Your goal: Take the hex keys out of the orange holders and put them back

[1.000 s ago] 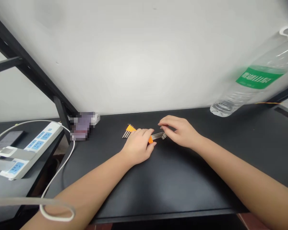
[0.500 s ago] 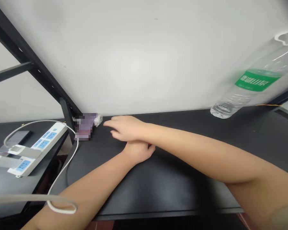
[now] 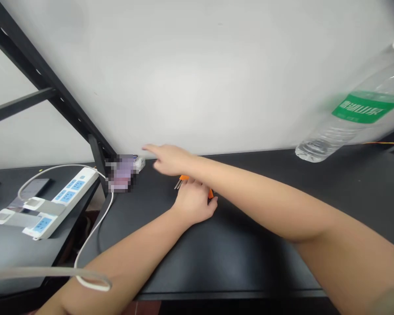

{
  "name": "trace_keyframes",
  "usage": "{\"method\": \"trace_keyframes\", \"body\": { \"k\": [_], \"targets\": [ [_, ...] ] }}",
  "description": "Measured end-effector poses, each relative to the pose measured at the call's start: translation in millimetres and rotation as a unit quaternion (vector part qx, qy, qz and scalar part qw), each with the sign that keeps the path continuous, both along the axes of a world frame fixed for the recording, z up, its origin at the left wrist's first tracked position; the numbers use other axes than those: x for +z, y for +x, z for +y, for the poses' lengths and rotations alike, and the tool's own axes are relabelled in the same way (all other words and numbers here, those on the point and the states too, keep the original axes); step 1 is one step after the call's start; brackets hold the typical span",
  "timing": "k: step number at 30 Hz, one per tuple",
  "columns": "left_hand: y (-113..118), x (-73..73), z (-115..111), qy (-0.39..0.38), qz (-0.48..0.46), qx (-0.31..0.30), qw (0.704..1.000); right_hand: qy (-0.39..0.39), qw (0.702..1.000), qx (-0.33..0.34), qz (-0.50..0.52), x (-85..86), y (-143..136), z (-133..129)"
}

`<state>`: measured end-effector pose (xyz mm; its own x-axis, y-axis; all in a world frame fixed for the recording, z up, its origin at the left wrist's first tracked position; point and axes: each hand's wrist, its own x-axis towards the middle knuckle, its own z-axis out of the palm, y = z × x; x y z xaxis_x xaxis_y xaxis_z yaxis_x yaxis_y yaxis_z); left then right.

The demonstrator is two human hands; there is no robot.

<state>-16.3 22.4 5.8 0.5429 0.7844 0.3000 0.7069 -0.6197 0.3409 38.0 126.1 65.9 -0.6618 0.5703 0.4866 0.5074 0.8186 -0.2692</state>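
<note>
My left hand [image 3: 196, 202] rests low over the black tabletop, its fingers wrapped round an orange holder with thin metal rods [image 3: 184, 177], which looks like a hex key set. The rods stick out on its left side, and more orange shows by the thumb; the palm hides most of it. Crossing above and beyond it, my right hand [image 3: 172, 159] is in the air with the index finger stretched out to the left and the other fingers partly bent. Nothing shows in that hand. Its forearm passes just over the far side of my left hand.
A large clear bottle with a green label [image 3: 367, 107] stands at the back right against the white wall. To the left are a blurred-out purple item [image 3: 122, 173], crumpled white plastic [image 3: 139, 164], a white power strip [image 3: 67, 197], a phone [image 3: 33, 192] and a white cable [image 3: 93, 225] looping over my left forearm.
My right hand has lifted up and away from my left hand, its index finger now pointing out. The orange holder and its rods have come into sight. The view has shifted slightly.
</note>
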Motion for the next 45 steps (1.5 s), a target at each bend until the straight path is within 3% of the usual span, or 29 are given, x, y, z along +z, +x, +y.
{"method": "trace_keyframes", "body": {
  "k": [3,7,9,11,15,26,34,38,42,45],
  "targets": [
    [1.6,-5.2,-2.8,0.027,0.033,0.018,0.999,-0.022,0.997,-0.079,0.013,-5.5,68.0,-13.9],
    [3.1,-9.1,-0.5,0.033,0.049,0.025,0.998,-0.029,0.986,-0.163,0.006,-39.1,182.1,-42.9],
    [3.1,-9.8,2.0,0.023,0.033,0.019,0.999,-0.074,0.984,-0.16,-0.002,-57.9,219.9,-54.2],
    [2.9,-9.7,4.8,0.01,0.01,0.011,1.0,-0.126,0.983,-0.135,0.007,-70.9,237.3,-61.3],
    [2.8,-8.7,9.7,-0.001,-0.021,0.014,1.0,-0.179,0.98,-0.087,-0.023,-77.1,230.9,-64.5],
    [4.2,-11.4,12.0,-0.022,-0.055,0.013,0.998,-0.196,0.972,-0.123,-0.036,-73.7,210.7,-71.4],
    [3.5,-15.9,11.9,-0.024,-0.083,0.013,0.996,-0.249,0.928,-0.264,-0.089,-69.1,208.0,-71.3],
    [3.5,-16.0,12.1,-0.028,-0.091,0.022,0.995,-0.298,0.934,-0.194,0.026,-65.9,214.5,-70.9],
    [3.4,-15.0,11.8,-0.028,-0.095,0.026,0.995,-0.255,0.956,-0.113,0.095,-61.9,212.5,-74.9],
    [3.1,-14.9,11.7,-0.025,-0.098,0.02,0.995,-0.22,0.965,-0.094,0.104,-57.2,208.8,-78.5]
  ]
}}
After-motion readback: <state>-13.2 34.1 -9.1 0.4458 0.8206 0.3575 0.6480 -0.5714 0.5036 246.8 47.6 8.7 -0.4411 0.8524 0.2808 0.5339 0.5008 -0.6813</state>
